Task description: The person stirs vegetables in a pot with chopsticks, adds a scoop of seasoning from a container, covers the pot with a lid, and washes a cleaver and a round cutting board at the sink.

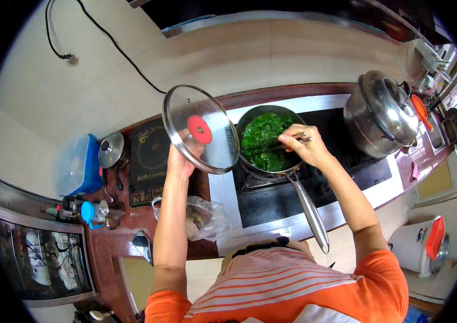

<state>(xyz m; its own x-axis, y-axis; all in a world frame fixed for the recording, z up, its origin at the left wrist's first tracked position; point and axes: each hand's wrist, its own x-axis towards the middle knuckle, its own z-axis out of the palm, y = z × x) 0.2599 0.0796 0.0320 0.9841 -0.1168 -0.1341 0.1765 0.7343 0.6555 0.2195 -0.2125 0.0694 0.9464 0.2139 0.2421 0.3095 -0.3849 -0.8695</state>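
My left hand (184,155) holds up a glass pot lid (216,117) with a metal rim and a red knob base, tilted at the left of the pan. Behind the glass, part of that hand is hidden. A pair of chopsticks (305,137) is gripped in my right hand (303,145), their lower ends down in green leafy vegetables (267,135). These leaves lie in a deep pan (252,164) on the gas stove, its long metal handle (311,216) pointing towards me.
A large steel pot (382,117) stands on the stove's right side. Left of the stove is a black induction cooktop (149,155). A clear plastic bag (208,218) with food lies near the counter's front edge. Further left are a small lidded pot (111,149) and a blue container (91,165).
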